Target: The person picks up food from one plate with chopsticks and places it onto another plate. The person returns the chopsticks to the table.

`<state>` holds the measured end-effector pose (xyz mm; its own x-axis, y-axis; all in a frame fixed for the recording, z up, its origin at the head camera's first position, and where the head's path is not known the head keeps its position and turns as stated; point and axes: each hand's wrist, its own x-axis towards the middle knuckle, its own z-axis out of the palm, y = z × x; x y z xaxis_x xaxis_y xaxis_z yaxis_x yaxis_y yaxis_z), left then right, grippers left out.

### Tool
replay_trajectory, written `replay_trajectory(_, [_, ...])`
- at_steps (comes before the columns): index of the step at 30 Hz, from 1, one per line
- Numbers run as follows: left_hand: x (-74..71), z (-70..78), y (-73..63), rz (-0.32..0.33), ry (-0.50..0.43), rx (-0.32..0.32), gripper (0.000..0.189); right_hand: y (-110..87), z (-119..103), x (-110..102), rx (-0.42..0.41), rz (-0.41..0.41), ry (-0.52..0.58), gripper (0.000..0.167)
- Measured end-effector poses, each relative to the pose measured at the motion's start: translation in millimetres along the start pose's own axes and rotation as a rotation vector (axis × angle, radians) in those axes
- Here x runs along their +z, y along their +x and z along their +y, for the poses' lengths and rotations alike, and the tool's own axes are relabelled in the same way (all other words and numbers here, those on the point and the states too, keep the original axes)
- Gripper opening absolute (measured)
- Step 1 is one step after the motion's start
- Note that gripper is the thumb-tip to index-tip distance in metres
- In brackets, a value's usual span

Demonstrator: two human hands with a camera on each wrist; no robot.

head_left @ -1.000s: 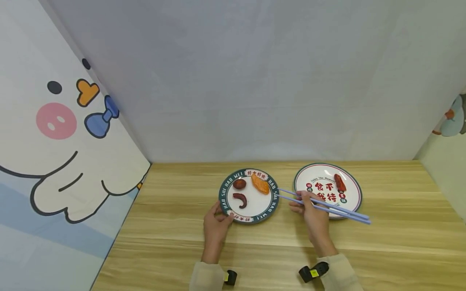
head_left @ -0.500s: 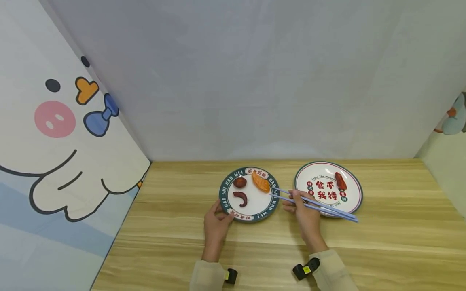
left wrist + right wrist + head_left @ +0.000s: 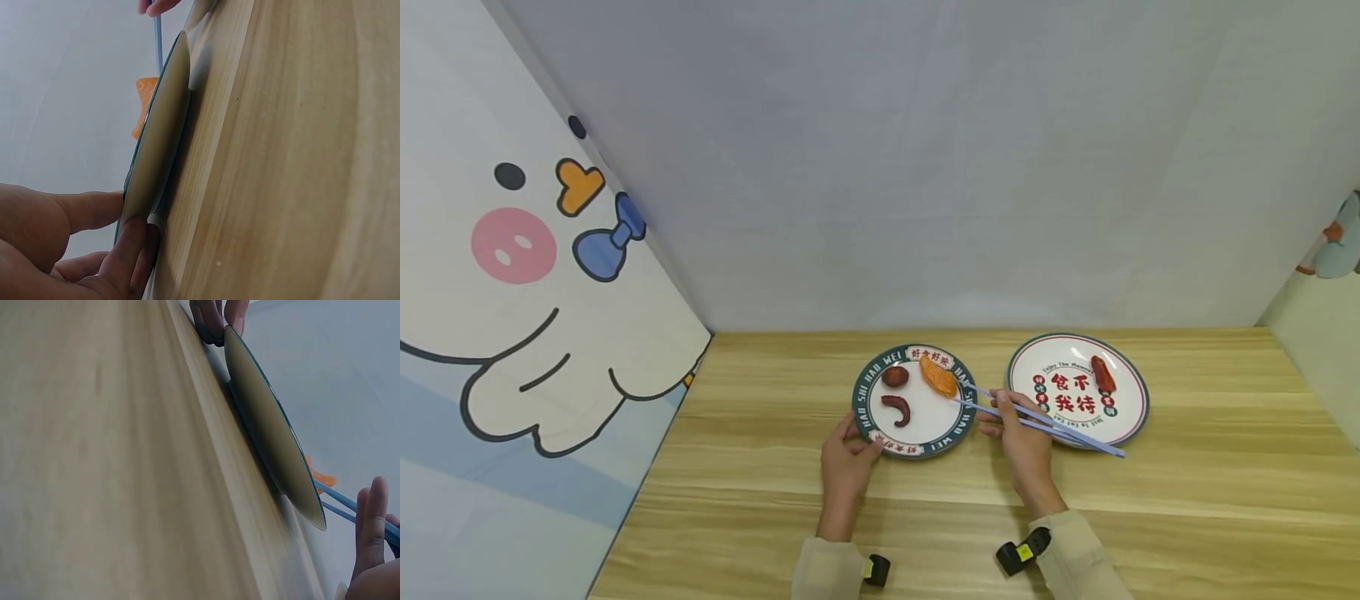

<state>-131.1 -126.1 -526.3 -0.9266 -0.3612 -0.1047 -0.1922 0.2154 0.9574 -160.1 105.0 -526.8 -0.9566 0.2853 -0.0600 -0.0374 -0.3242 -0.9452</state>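
Note:
My left hand [image 3: 847,460] pinches the lower left rim of a green-rimmed plate [image 3: 952,433], thumb on top and fingers beneath, as the left wrist view shows. On that plate lie an orange shrimp-like or salmon-like slice [image 3: 937,377], a brown oval piece [image 3: 895,377] and a dark red curled tentacle [image 3: 898,410]. Between the two plates, my right hand [image 3: 1024,446] holds a pair of blue chopsticks [image 3: 1075,435]. Their tips reach over the right rim, close to the orange slice; in the right wrist view the orange slice [image 3: 323,480] shows beside the tips. Contact cannot be told.
A second white plate [image 3: 1123,421] with red characters stands at the right, bearing a red piece of food [image 3: 1103,374]. Both plates are on a wooden table [image 3: 760,417] against a pale back wall [image 3: 962,167]. A cartoon-printed panel [image 3: 550,350] borders the left.
My right hand has moved left with the chopsticks, bringing their tips from outside the rim to over the green-rimmed plate by the orange slice. My left hand stays on the rim.

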Motion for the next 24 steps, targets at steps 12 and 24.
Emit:
replay_trajectory(12, [-0.9,1.0,-1.2,-0.001,-0.004,0.003,0.067,1.9,4.0,0.5,-0.035,-0.002,0.003,0.032])
replay_trajectory(24, [-1.6,1.1,-0.7,-0.002,0.005,-0.001,0.066,2.4,4.9,2.8,-0.079,-0.025,0.026,0.037])
